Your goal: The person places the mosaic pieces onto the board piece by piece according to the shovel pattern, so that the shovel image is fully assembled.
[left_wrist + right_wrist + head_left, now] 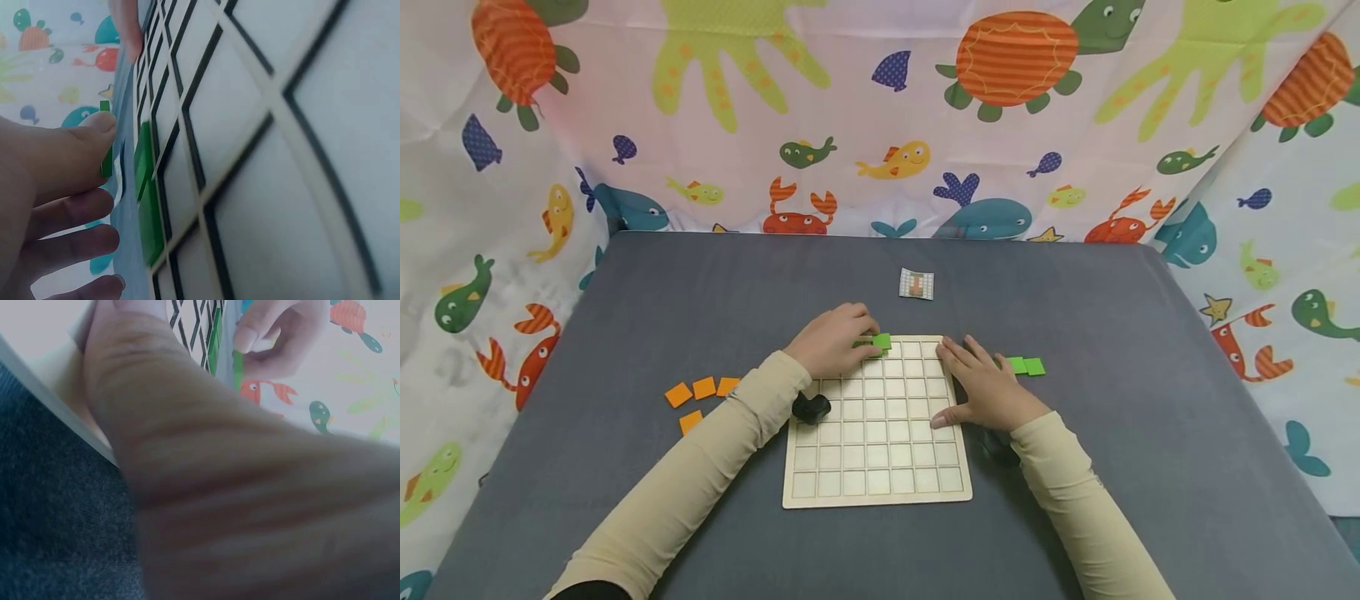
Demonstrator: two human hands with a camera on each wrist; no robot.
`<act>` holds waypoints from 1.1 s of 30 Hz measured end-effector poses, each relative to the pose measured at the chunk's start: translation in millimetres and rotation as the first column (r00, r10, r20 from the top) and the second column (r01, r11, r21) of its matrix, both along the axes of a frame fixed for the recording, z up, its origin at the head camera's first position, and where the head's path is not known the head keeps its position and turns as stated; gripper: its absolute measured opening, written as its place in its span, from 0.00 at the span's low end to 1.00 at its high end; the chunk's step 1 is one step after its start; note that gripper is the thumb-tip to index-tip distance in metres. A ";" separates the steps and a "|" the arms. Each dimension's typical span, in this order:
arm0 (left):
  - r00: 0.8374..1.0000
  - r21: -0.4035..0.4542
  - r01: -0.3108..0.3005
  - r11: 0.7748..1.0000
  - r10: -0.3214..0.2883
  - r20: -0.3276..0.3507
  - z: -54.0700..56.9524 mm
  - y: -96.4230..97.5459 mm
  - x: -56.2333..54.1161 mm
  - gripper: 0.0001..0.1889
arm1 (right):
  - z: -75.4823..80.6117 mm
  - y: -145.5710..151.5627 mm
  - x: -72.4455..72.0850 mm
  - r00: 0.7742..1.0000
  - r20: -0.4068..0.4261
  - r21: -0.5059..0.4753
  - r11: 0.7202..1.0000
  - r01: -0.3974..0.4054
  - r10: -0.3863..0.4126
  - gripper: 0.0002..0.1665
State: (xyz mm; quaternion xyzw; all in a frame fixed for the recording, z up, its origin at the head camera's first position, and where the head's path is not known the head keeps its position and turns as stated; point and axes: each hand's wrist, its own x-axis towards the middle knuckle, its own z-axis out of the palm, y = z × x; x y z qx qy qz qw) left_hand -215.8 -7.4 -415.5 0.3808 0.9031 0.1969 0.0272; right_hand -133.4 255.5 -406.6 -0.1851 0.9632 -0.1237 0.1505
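Orange tiles lie on the grey table, some partly hidden behind the left sleeve. The left hand pinches a green tile, which sits at the tip of its thumb, raised off the wooden board. Two of the board's square cells, side by side near the far edge, hold seated tiles, also green. Beyond lies a card, its print too small to read. The right hand, fingers spread, rests on the board's right edge; just right of its fingers lie spare tiles, green too.
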 end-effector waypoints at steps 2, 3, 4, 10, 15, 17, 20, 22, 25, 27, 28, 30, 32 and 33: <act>1.000 -0.005 0.009 1.000 -0.009 -0.004 -0.7 5.2 -0.1 0.15 | -0.4 -0.2 0.1 1.000 -0.004 0.001 1.000 0.001 -0.001 0.65; 1.000 -0.008 0.013 1.000 -0.013 -0.007 -1.2 7.3 -0.4 0.14 | -0.3 -0.3 0.1 1.000 -0.004 0.000 1.000 0.002 -0.002 0.65; 1.000 -0.013 0.017 1.000 -0.017 -0.008 -1.8 9.2 -0.7 0.14 | -0.4 -0.5 0.3 1.000 -0.002 -0.001 1.000 0.003 -0.003 0.65; 1.000 -0.033 0.020 0.999 -0.020 -0.018 -8.7 14.9 -3.4 0.15 | 0.6 -2.3 0.4 1.000 -0.002 -0.004 1.000 0.001 -0.001 0.65; 1.000 -0.045 0.015 0.999 -0.015 -0.008 -9.3 16.6 -3.2 0.16 | 0.1 -1.4 0.2 1.000 -0.005 -0.007 1.000 0.003 -0.003 0.65; 1.000 -0.044 0.020 0.999 -0.020 -0.006 -8.7 17.4 -3.2 0.17 | -0.1 -0.6 0.2 1.000 -0.003 -0.007 1.000 0.006 -0.006 0.65; 1.000 -0.042 0.028 0.999 -0.028 -0.005 -8.4 18.0 -3.4 0.17 | -0.2 -0.3 0.3 1.000 0.000 -0.004 1.000 0.009 -0.009 0.65; 0.999 -0.041 0.031 0.999 -0.032 -0.004 -8.2 18.1 -3.3 0.17 | 0.0 -0.6 0.3 1.000 0.000 0.000 1.000 0.008 -0.008 0.65; 1.000 -0.041 0.030 0.999 -0.030 0.000 -7.6 18.6 -2.6 0.16 | 0.3 -1.2 0.3 1.000 -0.001 0.006 1.000 0.006 -0.006 0.65; 1.000 -0.042 0.030 0.999 -0.030 0.000 -7.6 19.1 -2.3 0.15 | 0.2 -1.3 0.2 1.000 -0.002 0.008 1.000 0.005 -0.005 0.65; 1.000 -0.044 0.030 0.999 -0.031 -0.002 -7.6 19.4 -2.2 0.15 | 0.1 -1.3 0.2 1.000 -0.002 0.009 1.000 0.005 -0.005 0.65; 1.000 -0.046 0.030 0.999 -0.030 -0.003 -7.5 19.9 -2.1 0.15 | 0.0 -1.1 0.2 1.000 -0.004 0.011 1.000 0.004 -0.004 0.65; 1.000 -0.048 0.029 0.998 -0.029 -0.004 -7.8 20.0 -2.3 0.15 | 0.2 -1.1 0.1 1.000 -0.006 0.012 1.000 0.004 -0.004 0.65; 1.000 -0.048 0.028 0.998 -0.028 -0.002 -7.6 19.8 -2.3 0.15 | 0.4 -1.3 0.1 1.000 -0.006 0.013 1.000 0.004 -0.004 0.65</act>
